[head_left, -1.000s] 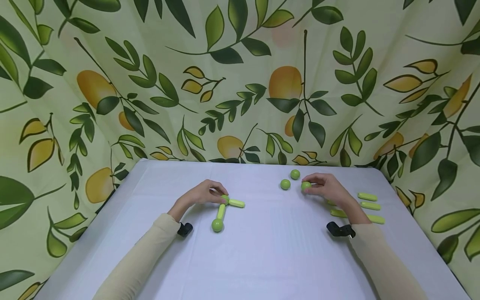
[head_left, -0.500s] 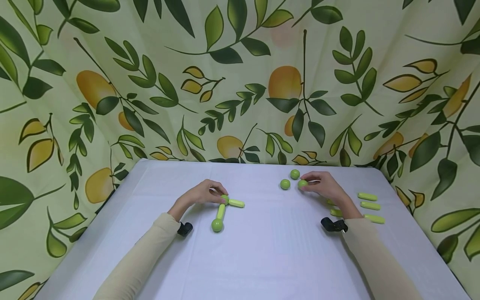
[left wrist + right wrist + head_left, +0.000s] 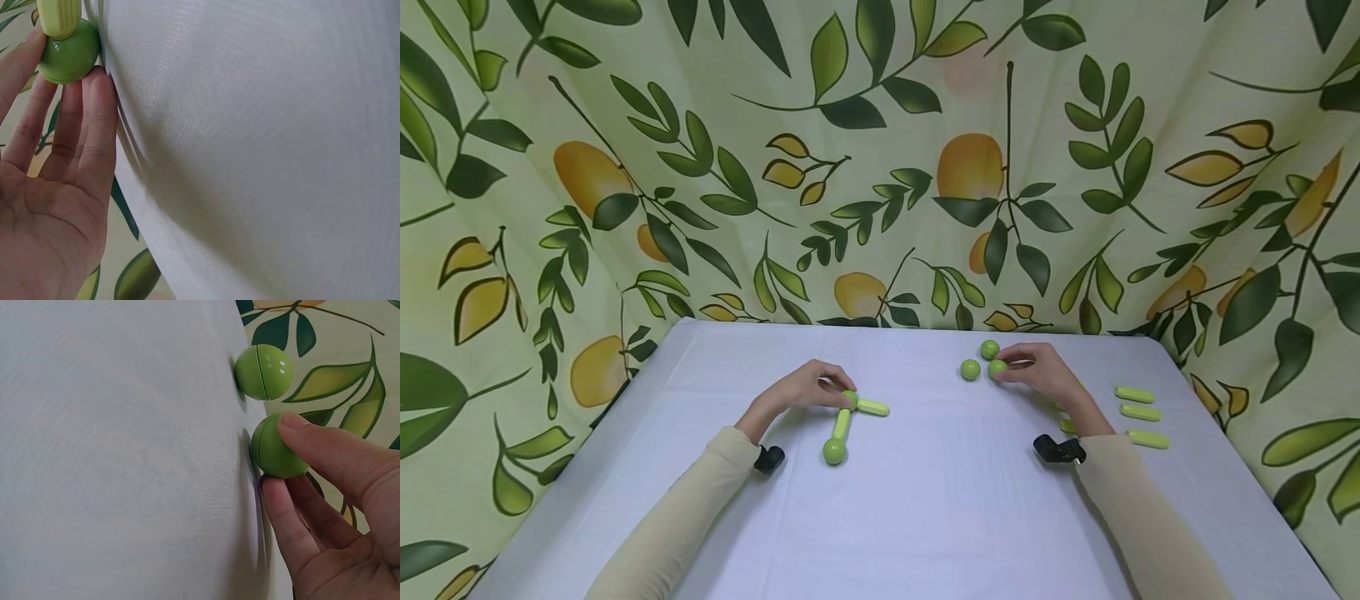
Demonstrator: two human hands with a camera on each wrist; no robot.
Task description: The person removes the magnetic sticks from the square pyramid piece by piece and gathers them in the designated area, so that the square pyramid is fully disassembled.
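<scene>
My left hand point(image 3: 807, 385) pinches a green ball point(image 3: 849, 400) at the corner of a small joined piece. From that ball one light-green rod point(image 3: 873, 407) points right, and a second rod point(image 3: 842, 423) runs toward me to another green ball point(image 3: 834, 451). In the left wrist view, fingertips and thumb hold the corner ball point(image 3: 70, 53) beneath a ribbed rod point(image 3: 60, 19). Farther right, my right hand point(image 3: 1039, 369) grips a single green ball point(image 3: 997, 368) between thumb and fingers, close to the table. Two loose balls lie beside it, one left point(image 3: 970, 369) and one behind point(image 3: 990, 349).
Light-green rods lie at the right of the white table point(image 3: 910, 500), among them a far rod point(image 3: 1134, 394), a middle rod point(image 3: 1141, 412) and a near rod point(image 3: 1148, 439). The right forearm partly hides more. A leaf-patterned curtain point(image 3: 880, 208) hangs behind the table.
My right hand has slid left with its ball, bringing it closer to the two loose balls. The left hand and the joined piece stay in place.
</scene>
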